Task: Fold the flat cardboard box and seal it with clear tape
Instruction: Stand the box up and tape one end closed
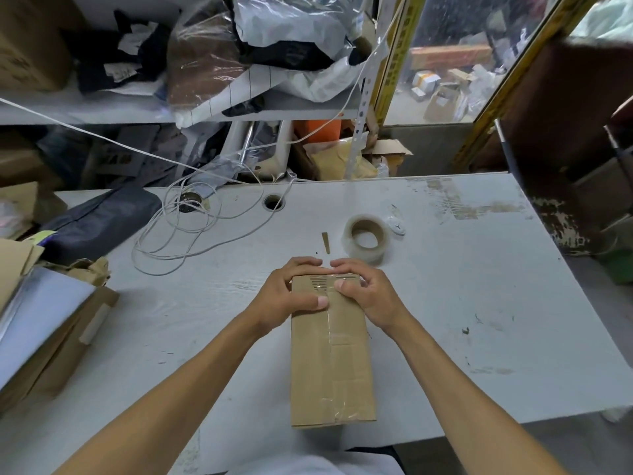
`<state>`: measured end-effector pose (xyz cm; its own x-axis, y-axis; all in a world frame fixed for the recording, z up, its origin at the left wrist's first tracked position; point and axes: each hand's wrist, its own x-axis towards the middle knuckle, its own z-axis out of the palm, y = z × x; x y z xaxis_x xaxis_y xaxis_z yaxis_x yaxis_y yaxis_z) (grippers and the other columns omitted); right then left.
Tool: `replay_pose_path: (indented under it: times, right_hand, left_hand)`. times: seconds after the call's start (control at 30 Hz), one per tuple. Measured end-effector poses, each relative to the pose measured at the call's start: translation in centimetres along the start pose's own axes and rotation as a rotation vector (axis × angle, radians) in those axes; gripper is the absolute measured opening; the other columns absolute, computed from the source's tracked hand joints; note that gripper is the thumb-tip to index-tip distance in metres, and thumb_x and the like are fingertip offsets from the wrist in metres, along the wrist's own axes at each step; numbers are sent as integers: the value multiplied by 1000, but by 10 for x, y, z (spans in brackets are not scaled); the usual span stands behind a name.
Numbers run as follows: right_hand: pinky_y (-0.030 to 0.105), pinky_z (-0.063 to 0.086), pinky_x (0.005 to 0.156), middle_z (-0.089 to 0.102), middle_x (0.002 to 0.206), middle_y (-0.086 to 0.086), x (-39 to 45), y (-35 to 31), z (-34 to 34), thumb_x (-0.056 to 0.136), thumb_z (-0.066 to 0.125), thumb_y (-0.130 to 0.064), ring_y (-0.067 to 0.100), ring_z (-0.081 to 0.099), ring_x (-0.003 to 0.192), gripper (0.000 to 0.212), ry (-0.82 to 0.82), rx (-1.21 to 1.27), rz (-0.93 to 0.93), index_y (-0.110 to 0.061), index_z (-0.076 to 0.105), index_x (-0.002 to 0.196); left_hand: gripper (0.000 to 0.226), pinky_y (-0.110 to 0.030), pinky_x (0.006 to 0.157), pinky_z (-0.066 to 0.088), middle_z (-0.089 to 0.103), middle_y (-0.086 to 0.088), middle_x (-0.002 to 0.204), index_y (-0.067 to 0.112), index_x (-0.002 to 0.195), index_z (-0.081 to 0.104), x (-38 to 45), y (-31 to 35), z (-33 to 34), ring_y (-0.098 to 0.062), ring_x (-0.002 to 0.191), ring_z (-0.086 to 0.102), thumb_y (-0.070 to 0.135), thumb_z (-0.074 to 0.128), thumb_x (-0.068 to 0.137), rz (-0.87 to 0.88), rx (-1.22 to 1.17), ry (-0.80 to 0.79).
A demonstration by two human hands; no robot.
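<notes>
A long brown cardboard box [330, 365] lies folded up on the white table [462, 303], its length running away from me. A strip of clear tape runs along its top seam. My left hand [291, 293] grips the box's far left corner, thumb pressed on the top and fingers curled over the far edge. My right hand [364, 289] grips the far right corner the same way, thumb on the tape. Just beyond the box, to the right, lies a roll of clear tape [366, 238].
A small white cutter [395, 225] lies beside the roll, and a cardboard sliver [326, 242] lies left of it. A loose white cable [185, 231] coils at the back left near a dark bag [102, 221]. Flat cardboard and paper [44, 323] pile up at the left edge. Cluttered shelves stand behind.
</notes>
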<state>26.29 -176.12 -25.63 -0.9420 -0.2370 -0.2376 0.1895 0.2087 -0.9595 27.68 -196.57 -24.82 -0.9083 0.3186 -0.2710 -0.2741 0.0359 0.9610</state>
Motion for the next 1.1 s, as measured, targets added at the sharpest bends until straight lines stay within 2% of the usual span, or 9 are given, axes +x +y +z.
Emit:
replay_pose_path:
  times: [0.2, 0.33, 0.53, 0.63, 0.73, 0.83, 0.97, 1.03, 1.1]
  right_hand:
    - [32, 53, 94, 70, 115, -9, 8, 0, -5, 68, 64, -46, 7, 66, 107, 52, -91, -45, 92, -16, 75, 108]
    - [38, 53, 94, 71, 117, 4, 10, -3, -2, 76, 61, -29, 21, 66, 108, 42, -132, 67, 92, -7, 72, 109]
    - [45, 51, 96, 70, 115, 8, 50, -15, -24, 74, 63, -31, 26, 66, 105, 44, -171, 35, 111, -4, 71, 107]
    - [34, 51, 93, 71, 112, 7, 61, -19, -37, 79, 60, -35, 17, 66, 105, 43, -247, -47, 91, -6, 73, 108]
    - [25, 51, 87, 73, 106, 3, 72, -20, -56, 88, 52, -35, 10, 65, 101, 38, -24, 28, 79, -7, 75, 101]
    - [14, 42, 71, 70, 94, -6, 93, -9, -74, 92, 60, -24, 8, 60, 88, 18, 141, -352, 31, -14, 75, 97]
    - [28, 34, 58, 55, 70, -8, 114, 17, -75, 80, 59, -22, 15, 51, 70, 10, -125, -920, 2, -21, 58, 70]
    - [31, 28, 64, 61, 75, -3, 118, 24, -72, 82, 56, -22, 22, 57, 78, 2, -220, -1236, 6, -21, 56, 80]
    - [33, 28, 74, 69, 94, 1, 118, 24, -69, 87, 50, -13, 25, 62, 96, 20, -212, -1317, -13, -17, 60, 103]
  left_hand:
    - [59, -24, 79, 55, 56, -1, 134, 14, 112, 75, 5, -8, 1, -19, 112, 67, 32, 84, 56, -56, -66, 20]
    - [56, -29, 82, 56, 57, 2, 134, 13, 106, 77, 7, -6, 7, -18, 115, 65, 30, 83, 53, -59, -104, 57]
    - [58, -30, 84, 58, 61, 4, 129, 10, 107, 76, 36, 8, 15, -15, 107, 68, 30, 82, 52, -3, -118, 167]
    - [59, -27, 82, 56, 62, 1, 129, 12, 109, 75, 44, 8, 13, -16, 106, 69, 33, 80, 54, -24, -91, 180]
    - [55, -32, 84, 57, 66, 2, 124, 14, 110, 75, 42, 6, 12, -20, 106, 69, 32, 81, 58, -43, -88, 156]
    - [53, -40, 87, 59, 71, -6, 117, 18, 112, 73, 39, 7, 13, -26, 102, 70, 31, 82, 61, -71, -93, 151]
    - [51, -39, 88, 58, 70, -8, 119, 20, 111, 74, 38, 13, 14, -25, 104, 69, 32, 82, 62, -62, -87, 175]
    - [48, -39, 93, 54, 69, -11, 121, 23, 111, 75, 38, 17, 12, -23, 107, 66, 36, 80, 65, -53, -61, 193]
    - [44, -32, 97, 50, 69, -8, 119, 27, 110, 75, 38, 22, 10, -16, 112, 63, 43, 75, 69, -47, -7, 225]
